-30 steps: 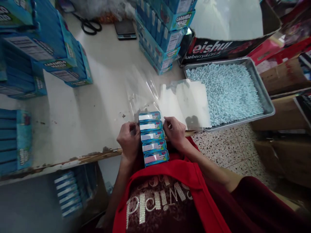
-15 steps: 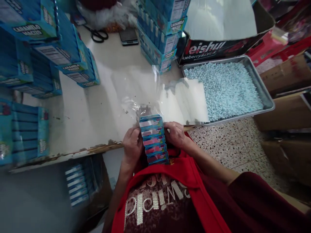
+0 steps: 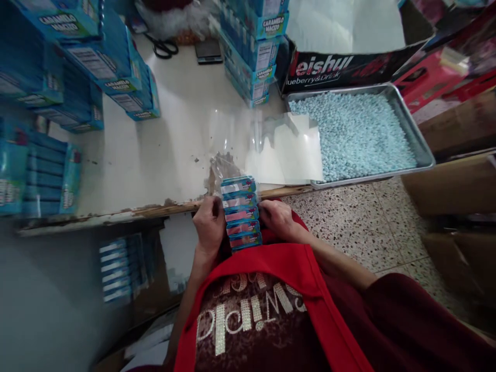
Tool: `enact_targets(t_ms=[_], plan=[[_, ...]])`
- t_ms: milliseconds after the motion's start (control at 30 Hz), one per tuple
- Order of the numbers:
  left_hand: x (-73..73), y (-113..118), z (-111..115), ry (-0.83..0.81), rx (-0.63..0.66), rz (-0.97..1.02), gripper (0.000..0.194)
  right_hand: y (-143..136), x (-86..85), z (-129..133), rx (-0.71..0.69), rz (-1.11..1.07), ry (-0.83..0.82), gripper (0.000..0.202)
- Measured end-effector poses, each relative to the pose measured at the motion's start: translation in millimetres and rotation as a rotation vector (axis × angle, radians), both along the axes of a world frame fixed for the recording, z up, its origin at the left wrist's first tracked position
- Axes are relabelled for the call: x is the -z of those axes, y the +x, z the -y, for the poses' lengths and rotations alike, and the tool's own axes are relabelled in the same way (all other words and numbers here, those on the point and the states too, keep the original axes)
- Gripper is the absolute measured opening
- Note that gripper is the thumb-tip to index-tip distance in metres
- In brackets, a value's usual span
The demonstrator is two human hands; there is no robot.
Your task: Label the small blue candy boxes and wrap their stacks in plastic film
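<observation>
A row of small blue candy boxes (image 3: 241,213) rests upright against my body at the table's front edge, inside a clear plastic bag (image 3: 223,168). The bag's loose, crinkled end stretches past the far box onto the tabletop. On the left of the row, my left hand (image 3: 209,221) is closed, thumb and fingers pinching the bag's side. Opposite it, my right hand (image 3: 277,219) is closed on the bag too, its fingertips against the boxes. The lower end of the row is hidden by the red apron (image 3: 251,258).
Stacked blue display boxes (image 3: 127,85) stand at the left, more display boxes (image 3: 258,72) at the back. Scissors (image 3: 165,49) and a small scale (image 3: 208,51) lie between. On the right are clear plastic sheets (image 3: 287,155), a metal tray (image 3: 429,155) of pale blue candies and a carton (image 3: 329,70).
The view has tilted slightly, shifting the table upward. My hands keep their hold on both sides, and the bag's far end has sunk lower and crumpled.
</observation>
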State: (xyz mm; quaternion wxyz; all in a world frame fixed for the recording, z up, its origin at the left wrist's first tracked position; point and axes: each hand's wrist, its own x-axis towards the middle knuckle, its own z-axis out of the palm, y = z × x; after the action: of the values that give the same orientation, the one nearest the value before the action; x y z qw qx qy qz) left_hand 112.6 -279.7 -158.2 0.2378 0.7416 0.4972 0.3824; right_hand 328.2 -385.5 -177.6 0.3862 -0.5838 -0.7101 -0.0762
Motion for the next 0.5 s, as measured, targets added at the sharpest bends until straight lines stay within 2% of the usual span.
enact_targets(t_ms=[67, 167, 267, 367, 500], plan=[[1.4, -3, -1, 0.052, 0.068, -0.006, 0.020, 3, 5.5, 5, 0.004, -0.016, -0.072, 0.015], [3.8, -9, -3, 0.092, 0.161, -0.022, 0.019, 4, 11.1, -1, 0.090, -0.075, -0.183, 0.014], [6.0, -11, -3, 0.087, 0.176, -0.030, 0.019, 3, 13.0, -13, 0.136, -0.117, -0.185, 0.014], [6.5, -10, 3, 0.038, 0.147, -0.065, 0.019, 4, 12.7, -12, 0.058, -0.074, -0.169, 0.013], [7.9, -11, 25, 0.029, 0.150, -0.105, 0.019, 6, 11.3, 7, -0.070, -0.039, -0.127, 0.018]])
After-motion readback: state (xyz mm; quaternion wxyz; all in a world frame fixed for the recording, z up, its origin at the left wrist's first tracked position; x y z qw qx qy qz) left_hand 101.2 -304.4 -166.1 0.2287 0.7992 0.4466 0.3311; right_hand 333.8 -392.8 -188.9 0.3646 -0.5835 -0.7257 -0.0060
